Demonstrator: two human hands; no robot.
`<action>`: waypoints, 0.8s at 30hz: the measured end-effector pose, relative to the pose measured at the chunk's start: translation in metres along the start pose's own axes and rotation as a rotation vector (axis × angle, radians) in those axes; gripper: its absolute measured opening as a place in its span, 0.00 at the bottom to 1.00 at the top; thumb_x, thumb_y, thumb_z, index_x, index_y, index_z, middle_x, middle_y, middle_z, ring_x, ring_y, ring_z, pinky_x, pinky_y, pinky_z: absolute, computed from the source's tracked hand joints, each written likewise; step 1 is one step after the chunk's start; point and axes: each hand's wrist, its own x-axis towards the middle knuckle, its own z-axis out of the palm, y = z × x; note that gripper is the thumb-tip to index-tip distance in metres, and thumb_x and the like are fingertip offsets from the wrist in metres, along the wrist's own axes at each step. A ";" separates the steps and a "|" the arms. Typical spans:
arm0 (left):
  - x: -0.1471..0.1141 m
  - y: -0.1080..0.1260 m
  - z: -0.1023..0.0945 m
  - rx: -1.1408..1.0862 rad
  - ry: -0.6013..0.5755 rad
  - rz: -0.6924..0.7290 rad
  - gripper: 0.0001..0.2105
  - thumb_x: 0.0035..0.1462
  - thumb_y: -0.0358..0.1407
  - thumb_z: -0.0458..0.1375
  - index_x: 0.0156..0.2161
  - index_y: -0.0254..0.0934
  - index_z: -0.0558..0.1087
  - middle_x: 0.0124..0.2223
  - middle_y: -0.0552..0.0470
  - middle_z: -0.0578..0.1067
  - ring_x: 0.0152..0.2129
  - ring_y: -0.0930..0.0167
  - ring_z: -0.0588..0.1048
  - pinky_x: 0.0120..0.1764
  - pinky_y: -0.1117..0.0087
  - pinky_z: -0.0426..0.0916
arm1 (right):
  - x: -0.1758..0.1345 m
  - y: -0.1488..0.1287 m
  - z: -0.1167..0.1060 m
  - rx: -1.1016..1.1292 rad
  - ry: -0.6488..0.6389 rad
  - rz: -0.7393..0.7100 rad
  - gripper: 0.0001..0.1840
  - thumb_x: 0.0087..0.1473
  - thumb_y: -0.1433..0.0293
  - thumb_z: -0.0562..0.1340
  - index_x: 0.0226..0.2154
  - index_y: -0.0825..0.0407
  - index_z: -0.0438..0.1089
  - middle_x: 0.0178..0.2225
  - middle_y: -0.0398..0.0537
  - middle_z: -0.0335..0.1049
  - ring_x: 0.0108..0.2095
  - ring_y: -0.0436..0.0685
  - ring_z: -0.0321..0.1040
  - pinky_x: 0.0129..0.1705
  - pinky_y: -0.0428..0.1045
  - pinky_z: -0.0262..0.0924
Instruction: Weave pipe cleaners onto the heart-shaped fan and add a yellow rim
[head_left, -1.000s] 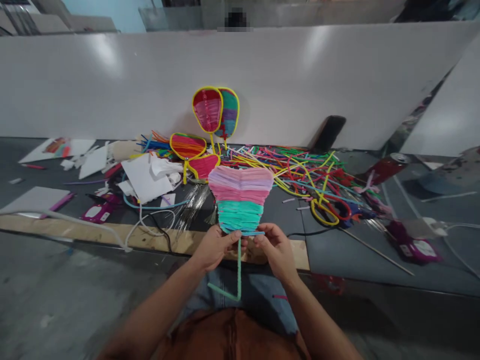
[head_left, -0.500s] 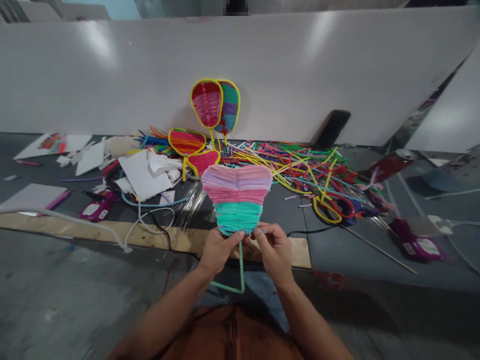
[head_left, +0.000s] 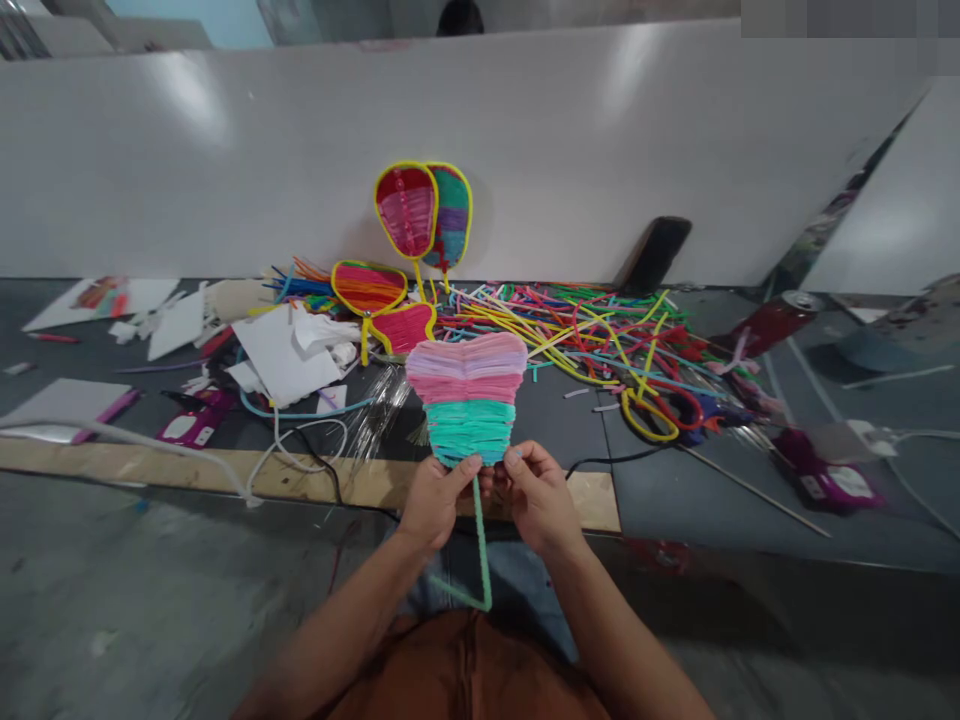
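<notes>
Left fingers (head_left: 465, 470) clamp the striped panel (head_left: 470, 395) low down while right fingers (head_left: 526, 480) apparently pinch a blue strand (head_left: 515, 453).

Top (head_left: 427, 675) was rust-brn. w/ a dk. vert. line (head_left: 469, 665) approx. mid-front (zip or fold, couldn't tell); trousers (head_left: 529, 585) were blue, denim-type, partly hidden. Forearms (head_left: 352, 585) were bare.

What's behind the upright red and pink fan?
Another yellow-rimmed fan, teal with a purple band, shows at right; its left part is covered by the red and pink fan.
</notes>
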 end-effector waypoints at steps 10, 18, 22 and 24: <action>0.001 0.004 -0.005 -0.040 -0.118 -0.159 0.16 0.38 0.41 0.69 0.28 0.31 0.74 0.23 0.51 0.75 0.18 0.75 0.71 0.23 0.76 0.66 | 0.001 0.000 0.002 0.154 -0.102 0.209 0.17 0.40 0.66 0.71 0.32 0.50 0.66 0.18 0.37 0.63 0.20 0.45 0.60 0.19 0.39 0.51; 0.000 0.006 -0.004 -0.048 -0.067 -0.095 0.15 0.39 0.40 0.69 0.31 0.32 0.75 0.26 0.52 0.77 0.20 0.76 0.72 0.26 0.75 0.69 | 0.006 0.004 -0.001 -0.020 0.052 -0.051 0.18 0.46 0.59 0.67 0.37 0.47 0.65 0.25 0.37 0.67 0.21 0.45 0.60 0.21 0.40 0.55; 0.000 0.004 0.000 -0.031 -0.003 0.046 0.14 0.40 0.39 0.69 0.32 0.33 0.76 0.30 0.51 0.78 0.26 0.73 0.74 0.35 0.70 0.71 | 0.001 0.006 -0.008 -0.255 0.119 -0.156 0.17 0.49 0.56 0.64 0.35 0.52 0.70 0.25 0.41 0.67 0.23 0.47 0.60 0.25 0.43 0.57; 0.001 0.001 0.001 0.010 -0.013 0.112 0.13 0.42 0.39 0.67 0.33 0.33 0.76 0.32 0.50 0.79 0.29 0.70 0.75 0.41 0.67 0.70 | -0.002 0.004 -0.008 -0.344 0.063 -0.177 0.17 0.47 0.57 0.65 0.35 0.52 0.72 0.27 0.42 0.69 0.25 0.48 0.61 0.28 0.44 0.58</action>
